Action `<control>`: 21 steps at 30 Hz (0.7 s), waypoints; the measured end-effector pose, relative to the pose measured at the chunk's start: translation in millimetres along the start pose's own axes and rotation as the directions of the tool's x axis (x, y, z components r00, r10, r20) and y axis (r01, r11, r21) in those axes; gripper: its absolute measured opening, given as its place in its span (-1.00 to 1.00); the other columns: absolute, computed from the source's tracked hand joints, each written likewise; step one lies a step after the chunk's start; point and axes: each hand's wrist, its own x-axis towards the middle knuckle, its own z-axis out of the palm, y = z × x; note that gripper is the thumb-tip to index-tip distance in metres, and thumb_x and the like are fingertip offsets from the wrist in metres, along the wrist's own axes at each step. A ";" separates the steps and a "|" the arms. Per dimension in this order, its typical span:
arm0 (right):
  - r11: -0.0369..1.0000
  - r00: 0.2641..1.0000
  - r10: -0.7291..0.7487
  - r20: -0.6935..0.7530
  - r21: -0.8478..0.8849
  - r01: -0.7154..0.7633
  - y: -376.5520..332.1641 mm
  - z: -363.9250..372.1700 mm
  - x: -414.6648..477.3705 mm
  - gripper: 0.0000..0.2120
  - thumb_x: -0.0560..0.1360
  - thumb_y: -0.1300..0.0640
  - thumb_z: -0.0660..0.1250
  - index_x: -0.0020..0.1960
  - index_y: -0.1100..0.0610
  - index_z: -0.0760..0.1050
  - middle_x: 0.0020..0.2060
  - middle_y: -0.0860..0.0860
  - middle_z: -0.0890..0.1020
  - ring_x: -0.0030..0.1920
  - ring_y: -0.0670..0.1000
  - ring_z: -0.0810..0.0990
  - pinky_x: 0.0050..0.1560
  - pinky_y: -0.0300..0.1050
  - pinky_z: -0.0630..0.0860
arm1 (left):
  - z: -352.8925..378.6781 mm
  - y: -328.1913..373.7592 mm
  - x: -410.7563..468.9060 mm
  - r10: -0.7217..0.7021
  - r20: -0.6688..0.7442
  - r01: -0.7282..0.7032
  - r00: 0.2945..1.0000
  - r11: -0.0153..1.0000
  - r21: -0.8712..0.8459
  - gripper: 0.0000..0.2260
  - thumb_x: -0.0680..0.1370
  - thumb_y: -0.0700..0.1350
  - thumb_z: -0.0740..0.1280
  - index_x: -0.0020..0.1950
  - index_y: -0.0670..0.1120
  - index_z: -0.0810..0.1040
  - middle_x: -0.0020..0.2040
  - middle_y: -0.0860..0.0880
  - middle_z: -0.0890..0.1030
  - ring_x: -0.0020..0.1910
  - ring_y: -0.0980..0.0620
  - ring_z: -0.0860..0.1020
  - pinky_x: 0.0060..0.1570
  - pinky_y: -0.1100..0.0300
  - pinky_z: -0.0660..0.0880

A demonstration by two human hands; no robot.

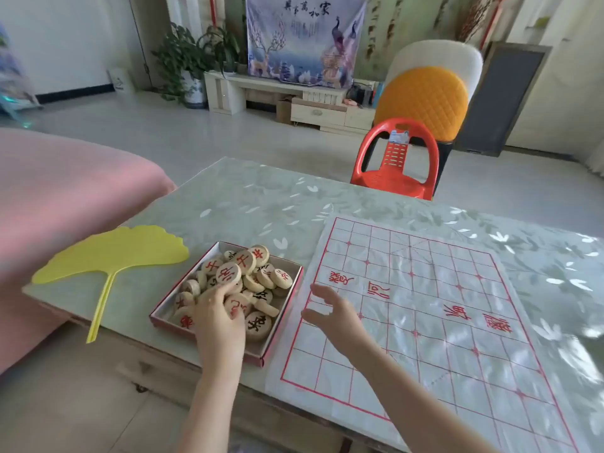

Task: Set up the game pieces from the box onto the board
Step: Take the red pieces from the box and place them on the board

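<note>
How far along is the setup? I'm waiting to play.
Barely started. Done: the board lies spread on the table, with no pieces on it. In hand: the left hand is reaching into the box among the piled pieces; the right hand hovers open at the board's edge. Left: every piece.

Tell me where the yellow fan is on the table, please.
In the head view the yellow fan lies flat at the table's left edge, left of the box of pieces.
</note>
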 end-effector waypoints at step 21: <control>0.856 0.983 -0.179 0.037 -0.486 0.174 -24.5 48.6 79.4 -0.51 0.51 0.05 0.23 0.41 -0.15 0.23 0.35 -0.01 0.36 0.31 0.12 0.15 0.28 0.01 0.07 | 4.7 -23.8 26.1 0.018 0.114 -0.053 0.993 0.951 0.306 -0.83 0.41 -0.12 0.45 -0.02 -0.02 0.60 -0.06 -0.04 0.46 0.08 -0.11 0.40 0.10 0.05 0.38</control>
